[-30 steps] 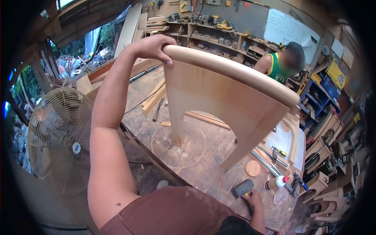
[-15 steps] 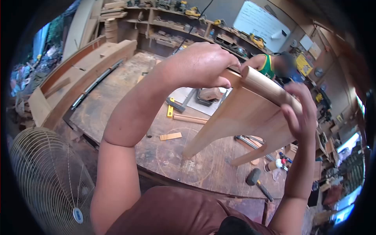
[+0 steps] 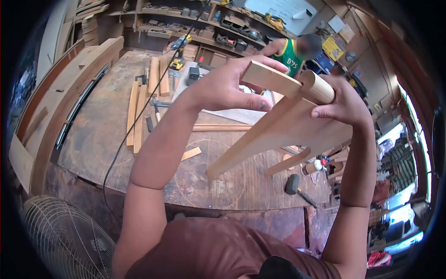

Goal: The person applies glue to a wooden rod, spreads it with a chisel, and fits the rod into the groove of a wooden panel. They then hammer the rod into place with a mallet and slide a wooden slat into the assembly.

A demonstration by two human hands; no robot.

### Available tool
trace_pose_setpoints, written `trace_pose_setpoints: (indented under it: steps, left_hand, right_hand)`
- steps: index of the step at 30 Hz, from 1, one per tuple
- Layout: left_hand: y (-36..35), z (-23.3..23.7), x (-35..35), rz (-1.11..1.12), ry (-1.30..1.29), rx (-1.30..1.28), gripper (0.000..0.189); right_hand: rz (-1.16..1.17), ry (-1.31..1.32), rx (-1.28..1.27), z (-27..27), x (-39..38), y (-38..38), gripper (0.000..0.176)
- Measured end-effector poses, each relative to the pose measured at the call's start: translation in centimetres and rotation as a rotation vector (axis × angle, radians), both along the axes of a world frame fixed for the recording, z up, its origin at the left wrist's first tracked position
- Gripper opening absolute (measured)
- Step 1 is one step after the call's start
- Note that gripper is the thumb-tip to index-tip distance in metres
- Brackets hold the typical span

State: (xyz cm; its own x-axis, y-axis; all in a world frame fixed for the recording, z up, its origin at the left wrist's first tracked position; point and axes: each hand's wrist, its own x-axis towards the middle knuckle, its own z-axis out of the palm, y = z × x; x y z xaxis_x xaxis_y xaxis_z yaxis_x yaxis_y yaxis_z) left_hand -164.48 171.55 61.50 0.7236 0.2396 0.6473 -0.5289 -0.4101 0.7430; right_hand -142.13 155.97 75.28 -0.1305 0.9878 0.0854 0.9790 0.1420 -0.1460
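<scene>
A pale wooden piece point(image 3: 283, 123) with a curved cut-out and two long legs stands tilted on the workbench point(image 3: 186, 186). A round-ended bar point(image 3: 318, 87) lies across its top, and a flat wooden strip point(image 3: 270, 78) juts out to the left there. My left hand point(image 3: 227, 86) is around the strip with thumb and fingers spread: the fingers pass behind its upper edge, and the thumb is below, apart from it. My right hand point(image 3: 346, 100) is closed on the round bar, its thumb at the near side and its fingers mostly hidden behind.
A mallet point(image 3: 299, 190) and a glue bottle point(image 3: 313, 166) lie near the legs. Wooden strips point(image 3: 134, 116), a drill point(image 3: 179, 51) and a black cable point(image 3: 134, 123) are on the left. Across the bench is a person in a green top point(image 3: 290, 53). A fan point(image 3: 69, 232) stands lower left.
The view has shifted, bringing the drill and more strips into sight. My left hand has opened away from the top, exposing the flat strip. My right hand is now closer to the bar's near end.
</scene>
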Motion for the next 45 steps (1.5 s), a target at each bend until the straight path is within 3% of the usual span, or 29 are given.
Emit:
trace_pose_setpoints:
  steps: [3,6,7,10,11,15,16,17,20,22,28,34,38,40,41,44,45]
  left_hand:
    - [1.5,-1.7,4.6,-0.170,-0.229,0.161,0.102]
    - [1.3,-1.0,7.8,-0.086,-0.362,0.285,0.106]
    - [0.6,-0.8,8.8,-0.233,-0.399,0.146,0.101]
    - [1.3,0.6,11.9,-0.380,-0.600,0.232,0.091]
    - [0.5,0.2,12.7,-0.487,-0.642,0.035,0.074]
    - [0.0,0.8,13.8,-0.411,-0.747,0.086,0.056]
    - [0.0,0.8,13.9,-0.420,-0.741,0.089,0.056]
    - [0.0,0.7,13.9,-0.407,-0.732,0.102,0.056]
    - [-0.2,0.9,13.5,-0.329,-0.727,0.234,0.054]
    - [-1.4,0.4,14.2,-0.536,-0.784,-0.071,0.050]
    - [-0.5,0.5,14.7,-0.531,-0.815,0.005,0.046]
    - [-0.7,0.1,14.7,-0.599,-0.780,-0.130,0.050]
    - [-0.2,0.1,14.0,-0.483,-0.691,-0.086,0.052]
    - [-0.5,0.1,13.5,-0.460,-0.645,-0.101,0.053]
    - [-0.6,0.1,13.4,-0.485,-0.635,-0.095,0.053]
    - [-1.0,0.0,13.6,-0.445,-0.657,-0.099,0.053]
    - [-1.2,-0.2,13.7,-0.452,-0.678,-0.147,0.053]
  right_hand:
    - [0.070,0.007,0.024,0.0,-0.3,0.3,0.067]
    - [0.056,-0.007,-0.006,0.3,-0.3,0.7,0.067]
    - [0.074,-0.009,0.009,0.1,0.0,0.9,0.066]
    - [0.023,0.029,0.020,0.0,0.2,1.2,0.074]
    - [0.014,0.032,0.027,-0.2,0.5,1.3,0.074]
    - [0.083,-0.064,0.141,-0.6,0.8,1.3,0.074]
    - [0.089,-0.077,0.150,-0.5,0.7,1.2,0.075]
    - [-0.054,-0.170,0.043,-0.2,1.0,1.1,0.074]
    - [-0.043,-0.135,0.059,-0.3,0.6,0.8,0.071]
    - [-0.001,-0.110,0.093,-0.7,1.0,0.7,0.069]
    - [0.094,-0.072,0.195,-1.2,1.2,1.6,0.069]
    - [0.100,-0.139,0.235,-1.4,1.6,2.0,0.075]
    - [0.186,-0.086,0.318,-1.3,3.4,1.2,0.070]
    - [0.146,0.008,0.226,-0.8,6.2,0.1,0.060]
    - [0.018,0.011,0.138,-0.1,7.9,-1.0,0.056]
    - [-0.283,0.038,0.243,-1.1,15.2,-3.4,0.074]
    - [-0.283,0.038,0.252,-1.0,16.3,-4.0,0.074]
